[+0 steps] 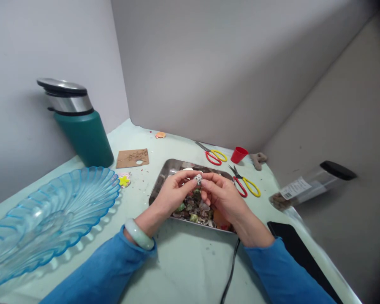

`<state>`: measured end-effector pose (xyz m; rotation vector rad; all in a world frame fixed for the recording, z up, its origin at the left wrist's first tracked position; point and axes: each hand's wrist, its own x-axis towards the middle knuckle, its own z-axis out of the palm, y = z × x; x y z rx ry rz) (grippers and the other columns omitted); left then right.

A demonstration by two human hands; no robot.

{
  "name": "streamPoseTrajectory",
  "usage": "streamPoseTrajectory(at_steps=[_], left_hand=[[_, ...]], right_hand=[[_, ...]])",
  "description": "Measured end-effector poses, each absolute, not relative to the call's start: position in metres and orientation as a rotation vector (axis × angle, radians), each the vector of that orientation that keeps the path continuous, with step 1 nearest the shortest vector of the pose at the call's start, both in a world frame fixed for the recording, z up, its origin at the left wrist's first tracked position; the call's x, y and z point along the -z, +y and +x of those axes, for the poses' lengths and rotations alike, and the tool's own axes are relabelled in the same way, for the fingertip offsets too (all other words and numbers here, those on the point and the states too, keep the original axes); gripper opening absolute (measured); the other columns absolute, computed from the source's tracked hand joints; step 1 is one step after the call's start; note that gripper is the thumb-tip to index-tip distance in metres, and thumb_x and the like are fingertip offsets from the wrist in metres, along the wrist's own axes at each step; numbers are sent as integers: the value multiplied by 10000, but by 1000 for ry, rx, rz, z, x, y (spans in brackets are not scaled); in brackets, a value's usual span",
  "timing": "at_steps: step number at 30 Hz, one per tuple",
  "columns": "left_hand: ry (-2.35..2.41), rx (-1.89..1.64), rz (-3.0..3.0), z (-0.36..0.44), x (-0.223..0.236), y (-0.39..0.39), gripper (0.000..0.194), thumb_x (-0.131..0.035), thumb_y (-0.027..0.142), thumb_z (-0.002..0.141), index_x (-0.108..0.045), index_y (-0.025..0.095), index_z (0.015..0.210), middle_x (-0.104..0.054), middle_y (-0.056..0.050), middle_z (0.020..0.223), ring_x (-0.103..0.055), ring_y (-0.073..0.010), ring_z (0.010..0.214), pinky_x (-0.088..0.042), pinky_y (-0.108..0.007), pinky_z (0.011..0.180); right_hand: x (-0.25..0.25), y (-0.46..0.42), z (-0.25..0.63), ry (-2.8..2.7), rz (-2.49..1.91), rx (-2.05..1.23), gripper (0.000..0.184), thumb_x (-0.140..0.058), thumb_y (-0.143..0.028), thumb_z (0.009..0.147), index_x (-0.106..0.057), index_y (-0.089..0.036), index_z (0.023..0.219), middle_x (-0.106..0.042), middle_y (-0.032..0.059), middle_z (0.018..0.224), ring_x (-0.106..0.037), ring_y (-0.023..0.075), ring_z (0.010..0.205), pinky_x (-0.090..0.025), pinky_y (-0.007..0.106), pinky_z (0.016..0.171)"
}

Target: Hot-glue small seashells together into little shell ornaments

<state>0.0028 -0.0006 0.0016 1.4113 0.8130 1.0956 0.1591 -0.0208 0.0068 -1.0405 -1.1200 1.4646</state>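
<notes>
A small speckled grey-white piece (198, 179), perhaps a shell or stone, is pinched between the fingertips of both hands. My left hand (174, 190) closes on it from the left, with a pale green bangle (138, 234) on the wrist. From the right, my right hand (224, 196) grips the same piece, its lower fingers curled. Both hands are over a metal tray (155, 190). Dark shells (194, 204), a green round piece (194, 218) and an orange-brown piece (221, 219) lie in the tray, partly hidden by the hands.
Left are a blue scalloped dish (60, 215), a green bottle (85, 135), a cardboard piece (126, 159) and a yellow star piece (124, 181). Right are two scissors (215, 156), a red cup (239, 155), a clear jar (310, 188) and a black flat object (291, 245). A cable (231, 270) runs in front.
</notes>
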Motion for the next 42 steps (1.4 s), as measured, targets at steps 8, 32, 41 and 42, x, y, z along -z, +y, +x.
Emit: streamPoseTrajectory(at_steps=[8,32,41,42], left_hand=[[822,-1096,1509,1,4,3,346,-667,279,748,-681,164,1074,-640,-82,1051,-581,-145,769,-468,-256,679],[721,-1102,1405,-1,7,3,323,-642,240,777,-680,177,1092,-674,-78,1134,-595,-212,1051,-438,-322,934],[739,-1183,1376,0,4,2,261,-648,275,781,-657,161,1016,-671,-72,1027,-598,-201,973,-456,-302,871],[740,-1176,1374,0,3,1,253,-645,273,784,-660,162,1011,-672,-69,1017,-597,-199,968,-453,-302,871]], right_hand=[[-6,-25,152,-1135,-1151,-1220,318,-744,-379,677,-597,-180,876,-583,-53,527,-491,83,408,-373,195,396],[6,-30,148,-1642,-1267,-283,93,-590,-207,834,-559,-208,922,-654,-1,781,-581,124,598,-462,262,593],[4,-32,147,-1638,-1252,-384,131,-558,-253,864,-544,-214,988,-638,14,802,-553,123,581,-455,262,568],[5,-32,147,-1641,-1252,-390,136,-559,-253,863,-546,-213,993,-637,15,803,-555,125,588,-457,263,574]])
